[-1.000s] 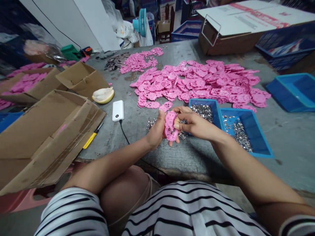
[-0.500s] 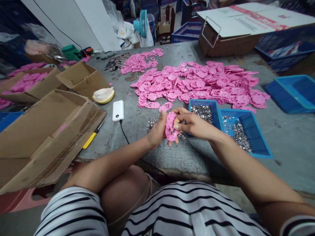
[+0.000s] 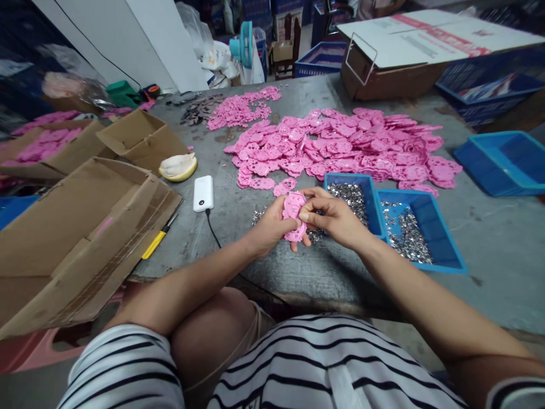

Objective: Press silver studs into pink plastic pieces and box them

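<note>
A pink plastic plate (image 3: pixel 293 205) with small holes is held up over the front of the table. My left hand (image 3: pixel 272 228) is closed around its left side and lower part, the thumb lying across its face. My right hand (image 3: pixel 330 217) pinches the plate's right edge; whether a small part sits between those fingertips cannot be made out. Behind and under the hands lies a pile of small shiny metal parts (image 3: pixel 315 234), partly hidden. A large heap of similar pink plates (image 3: pixel 340 145) spreads just beyond.
Two blue bins (image 3: pixel 443 227) of metal parts stand at the right, near my forearm. A white power bank (image 3: pixel 203 193) with a black cable, a fruit rind (image 3: pixel 177 167), a yellow cutter (image 3: pixel 154 245) and cardboard boxes (image 3: pixel 85 238) lie leftward. A large carton (image 3: pixel 395 74) sits at the back right.
The pink plate has turned so its face shows more broadly. My left thumb has moved from its top edge down across its lower face. My right hand still pinches the right edge.
</note>
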Motion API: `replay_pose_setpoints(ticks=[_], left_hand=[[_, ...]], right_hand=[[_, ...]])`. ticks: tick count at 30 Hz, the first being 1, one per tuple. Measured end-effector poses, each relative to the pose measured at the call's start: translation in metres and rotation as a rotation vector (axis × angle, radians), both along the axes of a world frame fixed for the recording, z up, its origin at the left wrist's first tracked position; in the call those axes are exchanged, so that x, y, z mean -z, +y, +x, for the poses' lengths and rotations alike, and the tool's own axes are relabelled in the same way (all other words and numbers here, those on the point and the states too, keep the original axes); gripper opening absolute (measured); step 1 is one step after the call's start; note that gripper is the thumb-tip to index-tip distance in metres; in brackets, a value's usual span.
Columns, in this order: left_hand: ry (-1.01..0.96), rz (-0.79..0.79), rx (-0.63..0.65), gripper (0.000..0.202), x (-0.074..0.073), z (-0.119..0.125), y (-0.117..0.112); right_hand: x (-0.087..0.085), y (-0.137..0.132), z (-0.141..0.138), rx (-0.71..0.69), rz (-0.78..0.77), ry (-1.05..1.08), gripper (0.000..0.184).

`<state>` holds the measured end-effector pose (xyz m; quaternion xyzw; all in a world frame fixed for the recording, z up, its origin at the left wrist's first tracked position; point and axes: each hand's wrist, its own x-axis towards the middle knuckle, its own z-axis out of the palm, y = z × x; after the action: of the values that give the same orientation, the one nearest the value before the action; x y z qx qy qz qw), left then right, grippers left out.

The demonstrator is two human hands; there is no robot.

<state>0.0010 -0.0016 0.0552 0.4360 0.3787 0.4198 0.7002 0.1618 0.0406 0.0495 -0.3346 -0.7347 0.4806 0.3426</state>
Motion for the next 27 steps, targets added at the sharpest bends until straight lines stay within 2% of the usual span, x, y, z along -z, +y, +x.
replay_pose_setpoints(ticks=[4, 9, 16, 22, 25, 27], left_hand=[[0.035, 0.022, -0.02, 0.047, 0.001, 0.001, 0.0], [0.098, 0.02, -0.051, 0.045, 0.001, 0.002, 0.001], [0.133, 0.031, -0.047, 0.05, -0.006, 0.001, 0.0], [0.138, 0.039, -0.092, 0.047, -0.005, 0.002, 0.004], [0.115, 0.068, -0.161, 0.05, -0.013, -0.004, 0.008], [0.085, 0.094, -0.245, 0.054, -0.026, -0.017, 0.01]], right_hand=[[0.001, -0.003, 0.0, 0.03, 0.063, -0.013, 0.026], [0.001, -0.008, -0.001, 0.069, 0.07, 0.007, 0.024], [0.001, -0.014, -0.002, 0.178, -0.046, 0.174, 0.024], [0.003, -0.01, -0.003, 0.237, -0.103, 0.211, 0.023], [0.003, -0.007, 0.001, 0.286, -0.058, 0.221, 0.02], [0.001, -0.008, 0.009, 0.347, -0.032, 0.202, 0.018]])
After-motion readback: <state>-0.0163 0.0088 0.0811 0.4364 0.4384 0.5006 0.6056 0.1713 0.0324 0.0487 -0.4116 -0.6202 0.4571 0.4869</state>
